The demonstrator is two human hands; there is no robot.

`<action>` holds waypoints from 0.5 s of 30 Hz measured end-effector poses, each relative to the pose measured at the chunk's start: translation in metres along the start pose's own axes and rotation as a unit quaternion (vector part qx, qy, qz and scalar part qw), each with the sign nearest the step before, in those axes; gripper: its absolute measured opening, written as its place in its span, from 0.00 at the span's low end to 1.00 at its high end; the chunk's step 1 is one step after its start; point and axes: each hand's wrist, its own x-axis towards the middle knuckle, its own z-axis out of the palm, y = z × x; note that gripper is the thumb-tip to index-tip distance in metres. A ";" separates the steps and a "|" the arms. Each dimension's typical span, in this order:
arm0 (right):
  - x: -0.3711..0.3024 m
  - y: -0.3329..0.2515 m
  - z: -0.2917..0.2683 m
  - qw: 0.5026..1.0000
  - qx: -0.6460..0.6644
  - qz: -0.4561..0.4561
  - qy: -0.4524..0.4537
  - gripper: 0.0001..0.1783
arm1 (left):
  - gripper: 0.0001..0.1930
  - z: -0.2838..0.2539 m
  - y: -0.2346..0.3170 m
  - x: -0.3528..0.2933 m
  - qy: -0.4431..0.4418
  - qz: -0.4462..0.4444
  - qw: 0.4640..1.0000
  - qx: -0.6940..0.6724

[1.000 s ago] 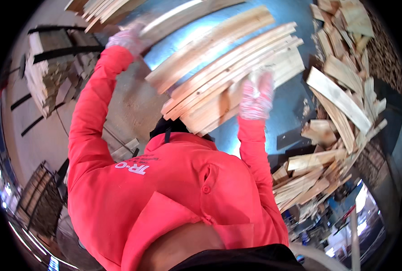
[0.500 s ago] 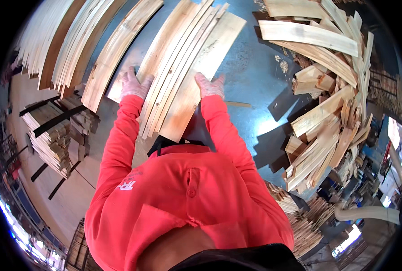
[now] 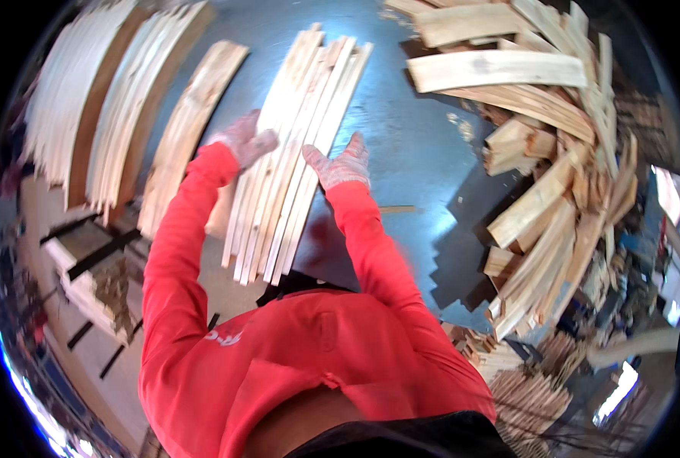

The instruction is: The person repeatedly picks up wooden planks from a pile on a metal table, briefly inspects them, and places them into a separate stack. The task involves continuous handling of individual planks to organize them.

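A row of narrow wooden boards (image 3: 294, 160), set on edge and lying side by side, rests on the blue-grey tabletop (image 3: 409, 172) in front of me. Along its left side is my gloved left hand (image 3: 247, 141), fingers stretched forward and thumb toward the boards. My gloved right hand (image 3: 344, 162) flanks the other side, its fingers spread and the thumb at the outermost board. Neither hand wraps round a board. Part of another board (image 3: 219, 214) shows beneath my left forearm.
To the left lie a single wide board (image 3: 191, 137) and two larger rows of boards (image 3: 145, 91). A jumbled heap of offcuts (image 3: 546, 153) covers the table's right side, with sawdust (image 3: 460, 126) beside it. A stack of wood (image 3: 96, 286) stands lower left.
The boards between my hands have gone from a spread group, one wide face up on the right, to a narrower row on edge. My hands have come closer together; the view has shifted.
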 end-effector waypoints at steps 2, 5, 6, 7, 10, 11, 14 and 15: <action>0.044 0.038 0.009 0.992 0.008 -0.086 0.093 0.68 | 0.29 -0.002 -0.024 0.032 -0.051 0.005 0.993 -0.106; 0.081 0.025 0.025 0.986 0.090 -0.128 0.063 0.57 | 0.32 0.025 -0.042 0.061 -0.004 -0.020 0.990 -0.142; 0.085 0.020 0.031 0.960 0.246 -0.127 0.033 0.54 | 0.35 0.039 -0.039 0.066 -0.008 -0.062 0.947 -0.314; 0.077 0.009 0.034 0.840 0.530 -0.107 -0.043 0.48 | 0.37 0.054 -0.037 0.069 0.005 -0.106 0.873 -0.476; 0.066 -0.017 0.014 0.829 0.526 -0.187 -0.040 0.41 | 0.37 0.019 -0.018 0.067 -0.009 0.011 0.874 -0.485; 0.063 -0.036 -0.002 0.839 0.499 -0.216 -0.034 0.41 | 0.36 -0.006 -0.003 0.064 -0.001 0.073 0.915 -0.398; 0.069 -0.106 -0.061 0.850 0.436 -0.295 -0.029 0.41 | 0.35 -0.082 0.042 0.065 0.021 0.137 0.950 -0.282; 0.068 -0.134 -0.086 0.845 0.423 -0.325 -0.030 0.41 | 0.34 -0.112 0.063 0.068 0.039 0.159 0.949 -0.268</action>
